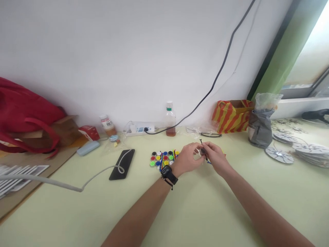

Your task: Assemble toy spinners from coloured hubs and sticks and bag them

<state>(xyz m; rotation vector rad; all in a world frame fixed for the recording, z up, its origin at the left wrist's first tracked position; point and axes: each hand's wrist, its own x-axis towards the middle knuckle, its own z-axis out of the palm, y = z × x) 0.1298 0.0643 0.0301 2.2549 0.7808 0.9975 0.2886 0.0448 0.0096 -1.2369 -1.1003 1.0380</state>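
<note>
Over the table, my left hand (189,157) and my right hand (214,156) meet with fingers closed. Between their fingertips is a small round piece (203,151), dark and partly whitish. A thin black stick (201,141) pokes up past the fingers, and its dark lower end shows beneath. The fingers hide most of both, so how they join cannot be made out. Left of my left hand lie several small round discs (158,158) in black, red, yellow, blue and green, with coloured thin sticks (161,161) among them. More coloured bits show partly behind my right hand.
A phone (122,164) with a grey cable lies left. Along the wall stand a bottle of brown liquid (170,120), a power strip (141,128) and a striped bag (228,116). A grey bag (260,128) and stacked white discs (312,152) sit right; a red bag (25,106) is far left.
</note>
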